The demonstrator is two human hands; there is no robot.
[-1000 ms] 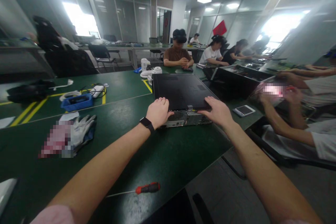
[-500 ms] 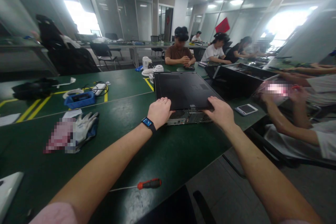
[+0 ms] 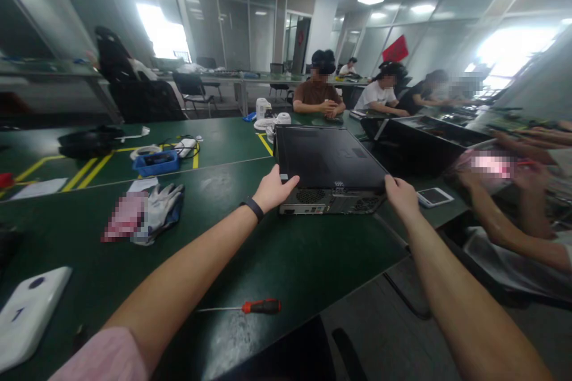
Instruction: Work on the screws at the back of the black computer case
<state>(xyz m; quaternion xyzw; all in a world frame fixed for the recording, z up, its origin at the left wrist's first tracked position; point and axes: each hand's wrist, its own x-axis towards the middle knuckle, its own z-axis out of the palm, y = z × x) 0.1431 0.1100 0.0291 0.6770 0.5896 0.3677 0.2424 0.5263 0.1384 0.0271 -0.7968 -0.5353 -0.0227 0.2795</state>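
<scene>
A black desktop computer case (image 3: 330,158) lies flat on the green table, its rear side with vents and ports towards me. My left hand (image 3: 273,189) holds the near left corner, thumb on the top panel and fingers down the left side, partly hidden. At the near right corner my right hand (image 3: 401,193) grips the right side, its fingertips mostly out of sight behind the case. The top panel sits level on the case. A screwdriver (image 3: 263,306) with a red and black handle lies on the table nearer to me, touched by neither hand.
Work gloves (image 3: 161,208) and a blue tray (image 3: 156,164) lie to the left. A white numbered object (image 3: 33,315) is at the lower left. To the right are a phone (image 3: 434,197), another open case (image 3: 429,137) and a co-worker's arms (image 3: 496,202). Small white fans (image 3: 264,116) stand behind.
Both hands have moved from the case's near edge, where the fingers lay on the top panel, outward to its left and right sides. The view has turned slightly left.
</scene>
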